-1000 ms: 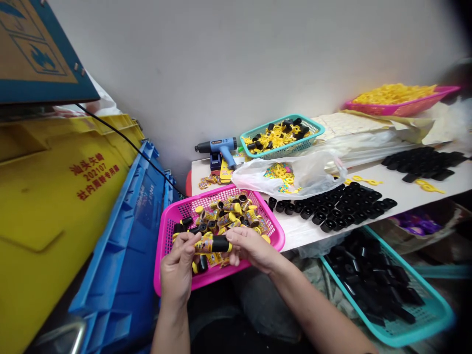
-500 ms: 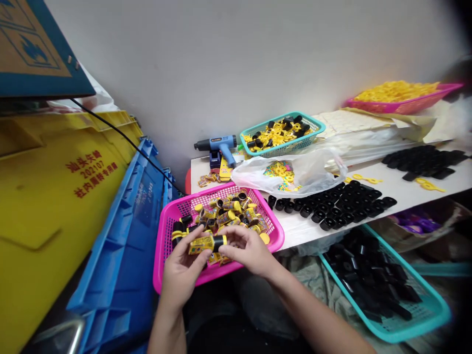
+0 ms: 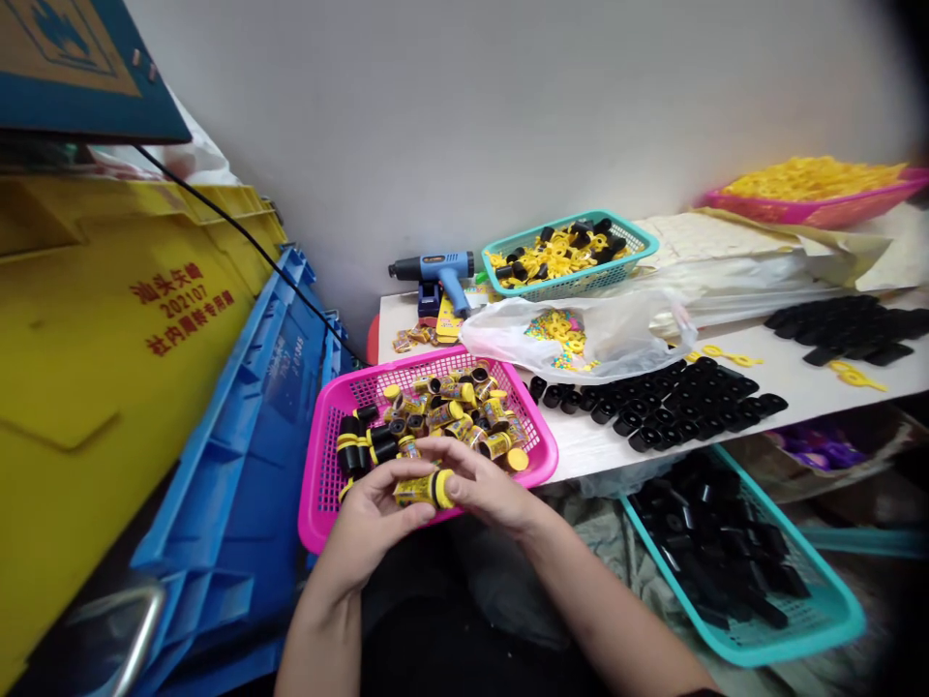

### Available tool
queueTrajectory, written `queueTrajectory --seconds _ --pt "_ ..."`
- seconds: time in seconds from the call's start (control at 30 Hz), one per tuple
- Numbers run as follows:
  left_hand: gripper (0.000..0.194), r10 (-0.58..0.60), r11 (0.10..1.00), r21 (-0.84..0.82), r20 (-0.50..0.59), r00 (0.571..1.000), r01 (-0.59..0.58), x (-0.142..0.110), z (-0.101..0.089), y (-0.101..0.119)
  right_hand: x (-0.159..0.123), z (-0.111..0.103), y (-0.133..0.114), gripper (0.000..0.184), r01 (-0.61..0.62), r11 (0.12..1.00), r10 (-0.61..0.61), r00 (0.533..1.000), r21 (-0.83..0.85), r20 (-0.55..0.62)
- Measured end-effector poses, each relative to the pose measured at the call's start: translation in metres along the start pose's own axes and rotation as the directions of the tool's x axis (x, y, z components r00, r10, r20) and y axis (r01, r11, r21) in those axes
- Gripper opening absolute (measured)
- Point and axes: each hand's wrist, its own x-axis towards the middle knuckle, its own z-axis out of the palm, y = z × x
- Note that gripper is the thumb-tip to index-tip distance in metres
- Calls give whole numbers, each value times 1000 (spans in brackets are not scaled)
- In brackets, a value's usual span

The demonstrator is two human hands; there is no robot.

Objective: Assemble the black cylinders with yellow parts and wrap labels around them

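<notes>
Between my hands, over the near edge of the pink basket (image 3: 312,518), is a small yellow-labelled bottle (image 3: 414,491) with a narrow dark band and a yellow cap end. The fingers and thumb of my left hand (image 3: 363,518) are closed around its labelled body. My right hand (image 3: 486,489) has its thumb and fingers on the yellow cap end. Inside the basket lie many similar labelled bottles (image 3: 444,416), mixed with black pieces (image 3: 353,453) on the left side.
Rows of black caps (image 3: 674,402) and an open plastic bag (image 3: 624,339) of yellow pieces lie on the white table. Behind are a heat gun (image 3: 435,271) and a teal basket (image 3: 570,254). A lower teal basket (image 3: 791,634) is at right, blue crates (image 3: 224,503) at left.
The cap end sits closer to the label, with much less black showing between them. Both hands have shifted slightly to the right, and the camera view has tilted a little.
</notes>
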Motion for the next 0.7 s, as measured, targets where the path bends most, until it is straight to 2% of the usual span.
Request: queueTrajectory --seconds 0.07,0.13,0.3,0.4,0.47,0.5,0.57,0.6,0.63,0.67,0.7 --pt "28 -28 999 -29 46 999 29 0 5 0 -1 1 3 65 -69 987 58 996 149 72" --pt "28 -35 999 -28 63 997 37 1 7 0 -1 2 4 62 -83 974 70 995 210 69" --pt "30 -56 998 17 116 992 54 2 1 -2 1 3 4 56 -52 987 55 998 152 -17" --pt "30 -33 997 73 107 994 25 8 2 2 4 0 0 50 2 1000 -1 998 15 -60" --pt "33 16 988 153 50 999 -23 21 8 8 6 -6 -6 47 50 995 -67 978 -89 -197" --pt "35 53 976 211 1 999 -52 31 12 13 7 -10 -10 45 77 987 -117 946 -140 -301" --pt "42 163 931 348 -135 977 -108 53 20 21 7 -19 -18 40 104 959 -227 839 -264 -494" --pt "47 210 890 443 -185 960 -110 64 21 24 6 -24 -22 36 88 937 -271 793 -337 -546" --pt "57 222 827 554 -176 959 -89 73 22 26 5 -27 -25 31 53 908 -303 768 -416 -565" --pt "65 215 767 638 -161 963 -65 81 20 26 4 -29 -27 26 3 864 -321 775 -504 -544" --pt "68 203 720 692 -136 970 -54 86 17 25 4 -30 -29 22 -48 795 -323 810 -605 -489"
